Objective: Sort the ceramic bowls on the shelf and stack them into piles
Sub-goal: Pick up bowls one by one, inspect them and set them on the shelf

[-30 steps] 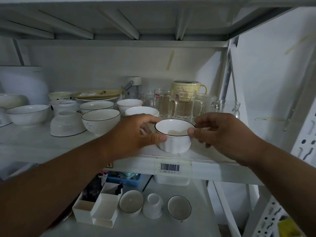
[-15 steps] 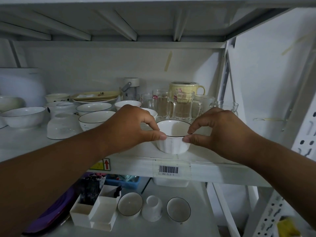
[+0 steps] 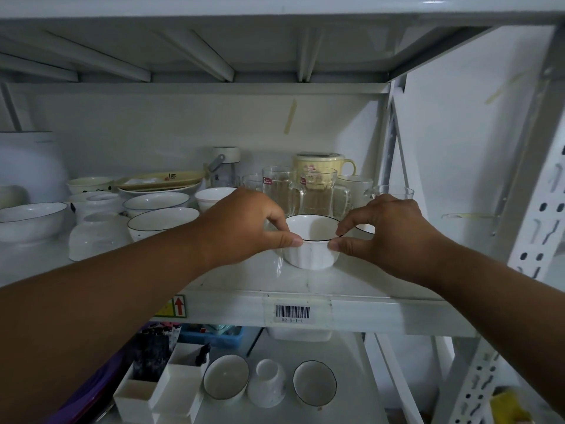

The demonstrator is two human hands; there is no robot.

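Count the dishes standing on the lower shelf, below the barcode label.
3, in a row: a black-rimmed bowl on the left, an upturned white cup in the middle, another black-rimmed bowl on the right. The forearm may hide more.

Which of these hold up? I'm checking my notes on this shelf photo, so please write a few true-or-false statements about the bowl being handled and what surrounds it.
1. Both hands hold the ribbed white bowl at its rim. True: the left hand and the right hand pinch opposite sides.
2. The bowl lies upside down. False: it stands upright, its opening facing up.
3. Glass mugs stand behind the bowl. True.
4. The yellow mug sits on the lower shelf. False: it stands at the back of the same shelf as the bowl.
5. The barcode label is on the shelf's front edge. True.
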